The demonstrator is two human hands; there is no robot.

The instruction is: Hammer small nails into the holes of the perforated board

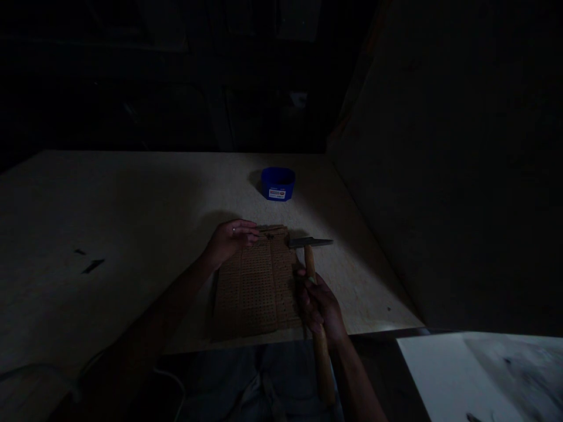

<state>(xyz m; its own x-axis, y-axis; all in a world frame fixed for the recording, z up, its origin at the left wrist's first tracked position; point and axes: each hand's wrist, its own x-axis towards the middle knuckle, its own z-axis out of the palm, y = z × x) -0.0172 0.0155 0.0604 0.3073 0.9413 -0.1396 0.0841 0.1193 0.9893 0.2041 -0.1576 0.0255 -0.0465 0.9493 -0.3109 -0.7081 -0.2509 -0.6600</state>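
Note:
A brown perforated board (257,287) with rows of small holes lies on the pale table (145,199) in front of me. My left hand (231,239) rests at its far left corner, fingers pinched together near a small dark thing I cannot make out. My right hand (320,305) is wrapped round the wooden handle of a hammer (310,258). The hammer's metal head sits just past the board's far right corner.
A small blue tub (277,183) with a label stands on the table beyond the board. A dark upright panel (440,176) closes off the right side. A white sheet (461,375) lies at the lower right. Small dark scraps (92,265) lie at the left.

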